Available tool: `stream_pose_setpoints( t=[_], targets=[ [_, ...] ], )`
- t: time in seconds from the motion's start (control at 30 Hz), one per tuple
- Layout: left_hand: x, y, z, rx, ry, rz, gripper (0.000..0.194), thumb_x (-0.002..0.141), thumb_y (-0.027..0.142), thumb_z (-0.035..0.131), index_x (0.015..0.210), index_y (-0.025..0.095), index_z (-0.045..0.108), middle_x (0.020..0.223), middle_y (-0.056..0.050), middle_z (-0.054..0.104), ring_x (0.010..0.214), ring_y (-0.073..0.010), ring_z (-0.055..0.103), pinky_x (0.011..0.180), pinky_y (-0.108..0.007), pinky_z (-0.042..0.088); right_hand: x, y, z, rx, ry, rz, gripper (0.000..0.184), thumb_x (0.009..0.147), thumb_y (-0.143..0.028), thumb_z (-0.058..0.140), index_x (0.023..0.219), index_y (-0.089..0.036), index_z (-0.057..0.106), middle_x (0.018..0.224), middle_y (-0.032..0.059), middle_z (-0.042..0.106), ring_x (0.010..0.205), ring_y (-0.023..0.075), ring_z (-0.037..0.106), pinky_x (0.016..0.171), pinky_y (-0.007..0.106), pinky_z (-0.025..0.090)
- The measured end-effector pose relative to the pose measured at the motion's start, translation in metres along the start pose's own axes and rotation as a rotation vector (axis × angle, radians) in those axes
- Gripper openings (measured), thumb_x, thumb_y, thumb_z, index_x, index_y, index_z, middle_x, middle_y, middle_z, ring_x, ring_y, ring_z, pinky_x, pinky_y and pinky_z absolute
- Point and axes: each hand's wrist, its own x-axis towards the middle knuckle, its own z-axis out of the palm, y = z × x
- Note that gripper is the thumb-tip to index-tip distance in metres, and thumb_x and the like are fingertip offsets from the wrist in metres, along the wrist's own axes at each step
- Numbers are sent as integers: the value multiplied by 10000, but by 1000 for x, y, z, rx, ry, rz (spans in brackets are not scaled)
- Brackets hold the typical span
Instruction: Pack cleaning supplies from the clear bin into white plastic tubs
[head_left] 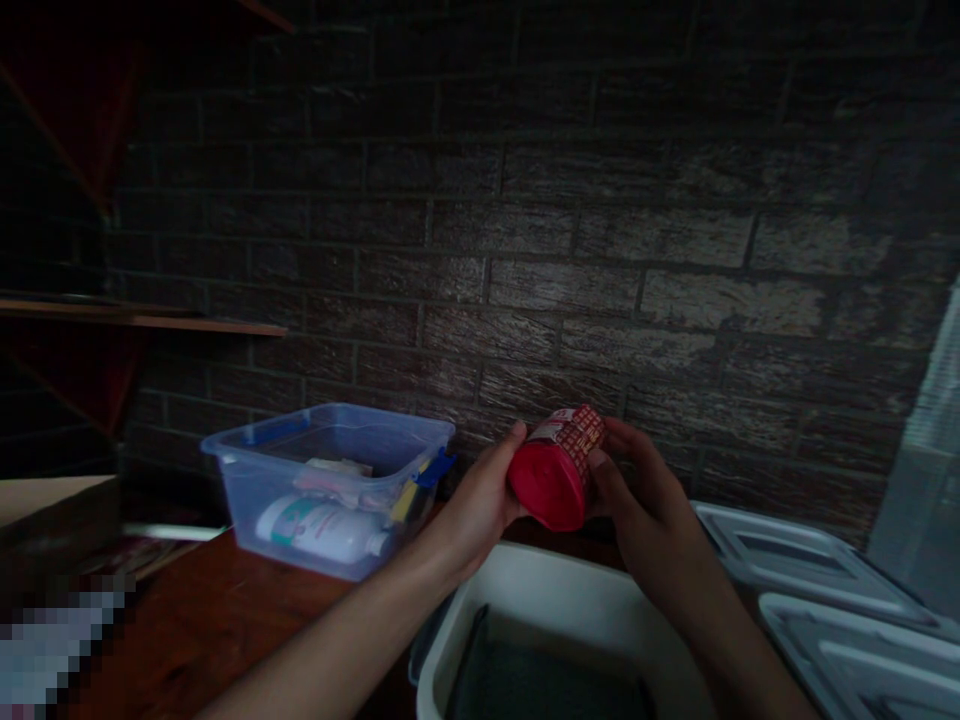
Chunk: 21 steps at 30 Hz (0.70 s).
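Observation:
A red canister with a patterned label and a plain red end is tilted in the air, that end turned toward me. My left hand grips it from the left, thumb up along its side. On the other side my right hand holds it with thumb and fingers. Below both hands stands a white bin with something dark inside. Left of my left forearm is a clear bluish plastic box holding a white bottle lying on its side and other items.
A brick wall rises behind. Two grey lids lie at the right. Wooden shelves jut from the left over a cardboard box. The boxes rest on a reddish-brown wooden surface.

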Motion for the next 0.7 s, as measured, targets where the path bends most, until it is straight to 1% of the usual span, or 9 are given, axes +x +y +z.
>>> stream_pose_setpoints(
  t=[0.07,0.13,0.23,0.3,0.37,0.43,0.53,0.63,0.7],
  targets=[
    [1,-1,-1,11,14,59,553,988,546,522,1293,106,662,1205,-164,744,1160,-309,674,943,-405,546,-1,0,0,-10,12,6,642,907,-547,658,1438,-239,468,1406,143,593,847,222,724,703,383,625],
    [1,0,-1,14,11,95,563,981,569,520,1299,126,656,1254,-151,727,1202,-312,651,970,-406,526,-1,0,-2,-48,33,7,683,881,-563,685,1438,-234,467,1394,148,590,800,206,714,662,364,614],
    [-1,1,-5,59,77,159,570,963,605,523,1307,161,616,1328,-134,683,1208,-315,637,935,-401,534,-1,0,-3,-109,35,-20,674,890,-561,676,1446,-233,482,1403,147,583,915,231,712,721,365,612],
    [-3,1,-8,158,106,234,565,956,626,520,1316,193,576,1347,-118,663,1168,-304,647,888,-389,544,-2,-2,-3,-121,33,-48,663,897,-553,672,1448,-233,491,1400,150,592,973,246,706,749,363,610],
    [-6,2,-9,280,71,310,536,942,585,585,1331,221,529,1335,-99,660,1143,-276,647,890,-367,538,-2,-3,-2,-104,18,-62,656,895,-551,676,1440,-231,503,1373,149,619,986,252,705,763,365,609],
    [-9,3,-6,357,11,352,546,890,472,718,1322,228,491,1287,-84,671,1124,-249,646,920,-348,528,-3,-5,0,-67,-13,-62,638,898,-543,678,1432,-237,509,1355,136,638,1004,253,704,794,375,609],
    [-11,7,0,398,-22,372,523,822,338,812,1233,206,517,1186,-71,692,1069,-227,660,926,-329,529,-3,-6,2,-24,-51,-70,614,911,-519,679,1433,-243,510,1364,117,641,1069,257,690,868,396,601],
    [-8,8,2,393,30,346,431,823,368,801,1149,175,595,1099,-71,717,965,-214,689,805,-288,565,-2,-7,3,-5,-68,-71,618,917,-507,683,1446,-236,512,1362,111,651,1107,260,678,936,413,580],
    [-4,9,0,337,32,240,464,841,438,766,1186,166,618,1062,-90,737,835,-216,718,657,-283,586,-1,-6,4,10,-70,-61,613,928,-513,668,1456,-244,512,1378,99,646,1157,264,662,1000,424,550]
  ],
)
